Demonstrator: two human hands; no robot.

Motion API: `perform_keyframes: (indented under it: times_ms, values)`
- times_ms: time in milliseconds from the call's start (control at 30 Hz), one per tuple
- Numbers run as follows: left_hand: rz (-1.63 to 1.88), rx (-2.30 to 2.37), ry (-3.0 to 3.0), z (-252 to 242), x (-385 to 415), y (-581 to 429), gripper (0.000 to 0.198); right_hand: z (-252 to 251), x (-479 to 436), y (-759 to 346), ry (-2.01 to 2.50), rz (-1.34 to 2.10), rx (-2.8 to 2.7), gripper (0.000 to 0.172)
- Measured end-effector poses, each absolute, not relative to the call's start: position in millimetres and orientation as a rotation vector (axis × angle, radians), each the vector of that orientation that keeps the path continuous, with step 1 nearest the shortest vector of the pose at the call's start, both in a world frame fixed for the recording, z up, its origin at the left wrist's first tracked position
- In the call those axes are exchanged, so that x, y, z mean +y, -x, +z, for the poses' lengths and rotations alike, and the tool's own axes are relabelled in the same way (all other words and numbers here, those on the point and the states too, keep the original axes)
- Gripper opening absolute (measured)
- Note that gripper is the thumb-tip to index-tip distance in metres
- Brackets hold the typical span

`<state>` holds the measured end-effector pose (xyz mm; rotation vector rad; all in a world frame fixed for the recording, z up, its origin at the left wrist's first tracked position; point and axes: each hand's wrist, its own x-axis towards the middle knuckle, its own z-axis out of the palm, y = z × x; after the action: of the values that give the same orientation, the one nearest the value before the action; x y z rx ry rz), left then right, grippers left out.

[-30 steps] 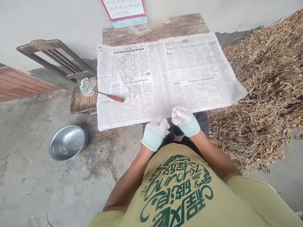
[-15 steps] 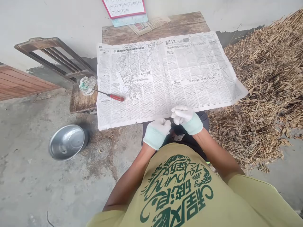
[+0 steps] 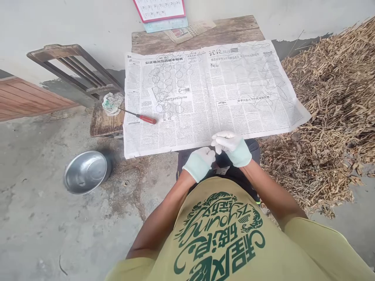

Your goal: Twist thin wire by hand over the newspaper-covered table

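both gloved hands meet at the middle of the near edge of the newspaper [image 3: 187,117]. the left hand [image 3: 200,162] and right hand [image 3: 231,146] are curled closed, fingertips pinched against each other; what sits between them is too thin to tell. bent wire loops [image 3: 168,84] lie on the paper's far left half. the screwdriver [image 3: 143,118] crosses its left edge, shaft pointing left, nearer the left hand. dry stalks [image 3: 328,97] crowd the paper's right side.

gloved hands [image 3: 202,162] [image 3: 232,146]: 2 | newspaper [image 3: 205,97]: 1 | screwdriver [image 3: 147,119]: 1 | metal bowl [image 3: 86,171]: 1 | calendar [image 3: 159,8]: 1 | straw pile [image 3: 331,97]: 1
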<state>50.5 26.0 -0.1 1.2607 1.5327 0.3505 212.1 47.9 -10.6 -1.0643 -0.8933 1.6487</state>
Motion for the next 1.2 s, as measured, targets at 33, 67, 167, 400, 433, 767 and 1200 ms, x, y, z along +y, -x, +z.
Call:
perform_keyframes:
  times_ms: [33, 67, 167, 400, 433, 767, 1200]
  values:
    - [0.365, 1.526, -1.221, 1, 25, -51, 0.03, -11, 49, -214, 1.056, 1.647, -0.894, 0.018]
    - [0.378, 1.514, -1.185, 3, 24, -52, 0.03, -13, 50, -215, 1.039, 1.658, -0.9, 0.018]
    - [0.392, 1.427, -1.094, 11, 20, -53, 0.03, -18, 55, -220, 0.933, 1.755, -0.934, 0.021]
    - [0.353, 1.229, -0.932, 25, 14, -52, 0.033, -23, 60, -220, 0.704, 1.853, -1.109, 0.008]
    - [0.343, 1.23, -0.936, 27, 14, -52, 0.033, -23, 59, -220, 0.707, 1.844, -1.127, 0.007]
    - [0.409, 1.437, -0.964, 25, 13, -55, 0.032, -21, 50, -219, 0.779, 1.855, -0.997, 0.039]
    - [0.681, 1.44, -0.896, 15, 11, -62, 0.033, 0, 29, -209, 1.282, 1.411, -1.228, 0.019]
